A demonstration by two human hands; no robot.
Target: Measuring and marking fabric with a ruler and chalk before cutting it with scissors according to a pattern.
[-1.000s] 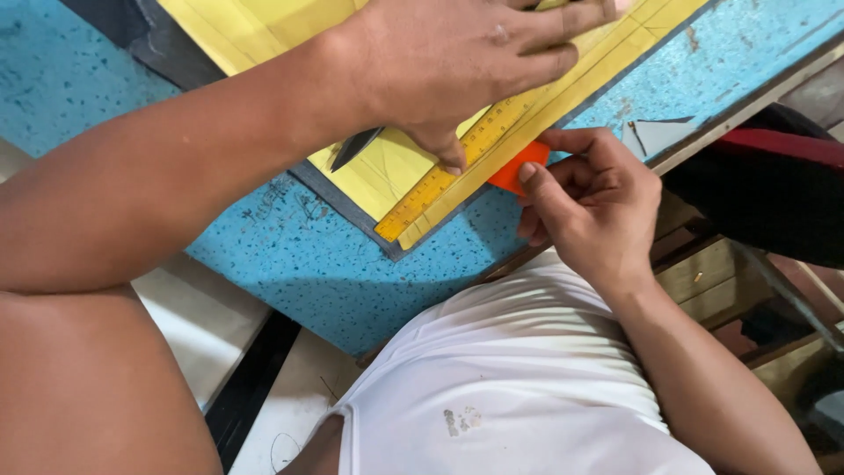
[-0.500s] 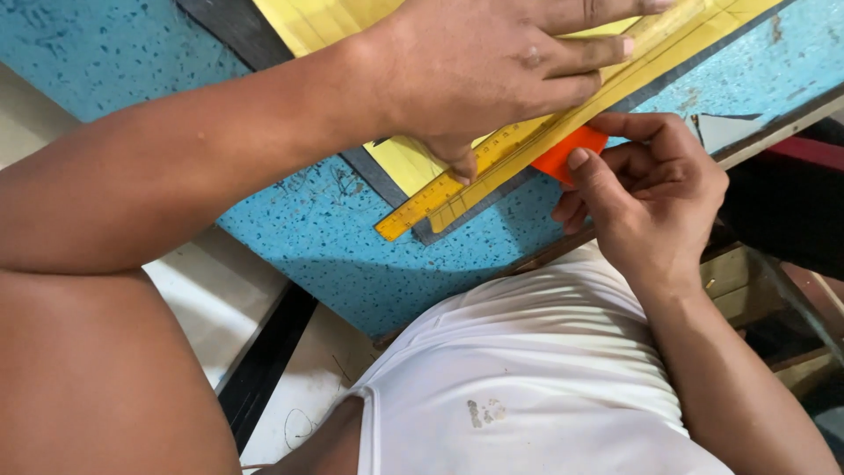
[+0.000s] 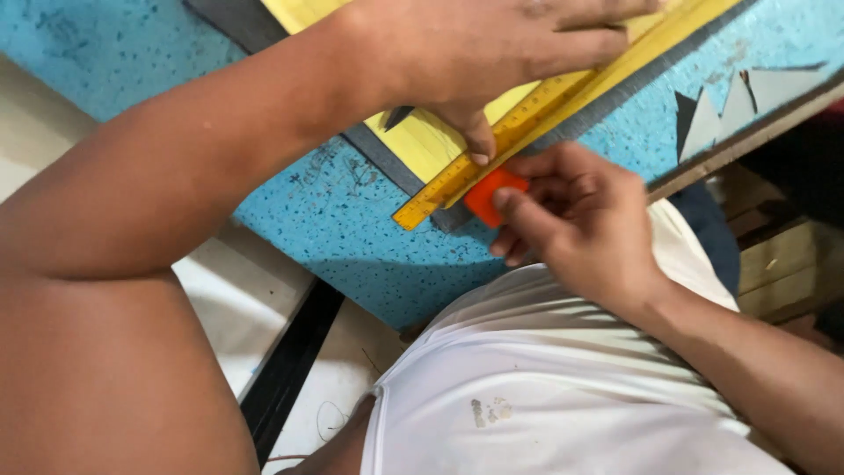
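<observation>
Orange plastic first: the small orange cutter (image 3: pixel 494 193) is pinched in my right hand (image 3: pixel 576 220), fingers (image 3: pixel 519 211) clamped together around it, right at the near end of the yellow ruler (image 3: pixel 545 105). Compared with half a second ago, that hand has slid down along the ruler's edge toward the ruler's near tip, and the cutter now sits just beside the last stretch of the scale, over the dark grey mat (image 3: pixel 387 158).

My left hand (image 3: pixel 492 44) presses flat on the ruler, fingers spread along it, thumb tip touching the ruler's lower edge just above the cutter. It has stayed put on the ruler. Under the ruler lies the yellow sheet (image 3: pixel 422 141), itself on the grey mat.

Edges now: the blue speckled table (image 3: pixel 334 220) ends close below the cutter hand, its rim meeting my white shirt (image 3: pixel 545 378). Room toward me is tight. To the right, grey offcut triangles (image 3: pixel 730 105) lie near the table's wooden edge strip (image 3: pixel 747 136). Left of the mat, bare blue surface stretches open.
</observation>
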